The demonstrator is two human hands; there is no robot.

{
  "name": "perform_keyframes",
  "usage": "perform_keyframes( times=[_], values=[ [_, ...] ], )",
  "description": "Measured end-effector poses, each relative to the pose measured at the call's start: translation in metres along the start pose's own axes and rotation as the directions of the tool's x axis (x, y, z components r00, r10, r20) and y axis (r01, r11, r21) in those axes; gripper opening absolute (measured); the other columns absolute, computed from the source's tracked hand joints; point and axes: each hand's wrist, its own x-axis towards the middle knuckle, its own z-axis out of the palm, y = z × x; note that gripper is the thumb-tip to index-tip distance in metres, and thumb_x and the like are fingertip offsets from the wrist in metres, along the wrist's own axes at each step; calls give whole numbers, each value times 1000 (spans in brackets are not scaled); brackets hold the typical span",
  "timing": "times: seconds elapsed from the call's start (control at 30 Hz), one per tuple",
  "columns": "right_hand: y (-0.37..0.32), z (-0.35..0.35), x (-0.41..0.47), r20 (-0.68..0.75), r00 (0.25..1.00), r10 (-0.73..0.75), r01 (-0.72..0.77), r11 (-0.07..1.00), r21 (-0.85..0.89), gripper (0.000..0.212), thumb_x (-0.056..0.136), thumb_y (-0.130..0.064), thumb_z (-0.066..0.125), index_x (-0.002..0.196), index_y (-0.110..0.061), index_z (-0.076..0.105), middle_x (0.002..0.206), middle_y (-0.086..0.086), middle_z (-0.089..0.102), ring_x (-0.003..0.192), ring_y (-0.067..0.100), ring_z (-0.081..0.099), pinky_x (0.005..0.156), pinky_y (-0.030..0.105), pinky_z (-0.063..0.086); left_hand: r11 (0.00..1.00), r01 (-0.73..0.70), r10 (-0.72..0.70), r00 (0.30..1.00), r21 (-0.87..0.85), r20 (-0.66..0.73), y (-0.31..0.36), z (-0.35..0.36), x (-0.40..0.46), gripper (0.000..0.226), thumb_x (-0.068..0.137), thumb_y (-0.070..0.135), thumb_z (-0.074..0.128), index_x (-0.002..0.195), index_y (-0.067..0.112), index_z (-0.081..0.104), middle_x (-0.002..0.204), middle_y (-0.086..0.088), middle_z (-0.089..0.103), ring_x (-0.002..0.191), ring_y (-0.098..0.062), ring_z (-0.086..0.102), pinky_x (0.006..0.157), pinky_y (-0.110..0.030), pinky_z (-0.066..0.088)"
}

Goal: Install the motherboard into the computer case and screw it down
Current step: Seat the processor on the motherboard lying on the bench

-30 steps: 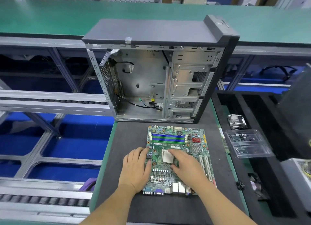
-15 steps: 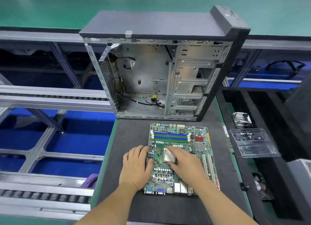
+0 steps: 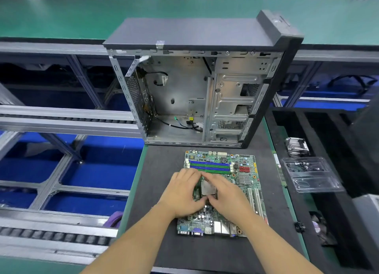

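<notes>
The green motherboard (image 3: 243,172) lies flat on the black mat (image 3: 162,245), just in front of the computer case (image 3: 184,93). The case stands upright with its open side facing me; loose cables lie on its floor. My left hand (image 3: 181,193) and my right hand (image 3: 229,198) sit on the middle of the board with bent fingers framing the silver CPU (image 3: 207,188). Their fingertips meet above the CPU and their thumbs meet below it, gripping the board at the socket. Both hands hide the board's centre.
A clear plastic tray (image 3: 311,176) with small screws and a metal heatsink (image 3: 297,146) sit in the black foam to the right. Roller conveyor rails (image 3: 61,122) run on the left, over a blue floor. A green bench top (image 3: 61,17) lies behind the case.
Both hands lay flat on the board before. My left hand has slid right onto the board, and both hands have now arched and closed in round the CPU.
</notes>
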Motion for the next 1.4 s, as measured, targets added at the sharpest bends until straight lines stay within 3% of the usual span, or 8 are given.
perform_keyframes(
  times=[0.13, 0.33, 0.57, 0.67, 0.8, 0.9, 1.23, 1.4],
  values=[
    [-1, -6, 0, 42, 999, 33, -33, 999, 14, 80, 94, -20, 65, 158, -43, 23, 147, -17, 51, 120, 11, 59, 93, 34, 52, 993, 86, -84, 996, -81, 29, 1, 11, -1, 64, 74, 57, 60, 130, 32, 46, 122, 18, 45, 118, -7, 36, 100, -28, 29],
    [-1, -10, 0, 77, 996, 38, -40, 999, 22, 90, 95, -17, 62, 153, -57, 7, 143, -22, 50, 81, -6, 40, 79, 24, 49, 987, 116, -122, 991, -110, -48, 4, 11, -3, 46, 76, 59, 61, 116, 36, 56, 109, 22, 50, 108, -4, 40, 94, -27, 31],
    [-4, -12, -1, 49, 999, 11, -15, 996, 91, 96, 94, -16, 66, 136, -77, 6, 131, -33, 52, 79, -14, 53, 75, 18, 48, 987, 91, -110, 983, -130, -146, 9, 9, -11, 41, 76, 49, 65, 113, 30, 62, 104, 18, 55, 100, -9, 48, 87, -29, 38],
    [-5, -8, -6, -1, 997, 79, -78, 977, 198, 88, 91, -24, 73, 140, -73, 19, 130, -35, 47, 74, 0, 58, 87, 29, 54, 975, 133, -165, 970, -180, -175, 10, 11, -14, 39, 75, 44, 68, 109, 27, 62, 105, 15, 54, 98, -11, 49, 87, -31, 40],
    [-3, -2, -12, -69, 981, 179, -152, 946, 288, 79, 85, -41, 80, 152, -43, 38, 119, -28, 50, 68, 6, 56, 87, 32, 54, 966, 172, -208, 960, -192, -186, 11, 12, -16, 38, 71, 49, 61, 100, 25, 57, 102, 15, 49, 94, -9, 45, 86, -31, 40],
    [-8, 0, -11, -62, 979, 196, -172, 946, 276, 84, 84, -47, 79, 155, -43, 33, 117, -25, 51, 76, -6, 46, 90, 30, 51, 966, 176, -211, 960, -189, -187, 14, 12, -19, 33, 69, 49, 54, 94, 29, 49, 97, 18, 44, 88, -9, 41, 83, -32, 40],
    [-18, 11, -1, -86, 954, 286, -261, 939, 224, 82, 87, -41, 75, 156, -43, 30, 113, -24, 55, 115, 6, 47, 91, 28, 40, 958, 190, -235, 950, -215, -206, 14, 16, -18, 32, 70, 39, 61, 93, 18, 54, 102, 9, 52, 90, -18, 49, 81, -38, 44],
    [-18, 12, -1, -99, 957, 274, -250, 947, 200, 79, 87, -26, 73, 154, -41, 36, 123, -20, 56, 119, 6, 52, 88, 21, 37, 968, 149, -185, 967, -204, -175, 7, 13, -20, 61, 68, 49, 64, 124, 25, 52, 122, 15, 49, 111, -9, 48, 96, -31, 40]
  ],
)
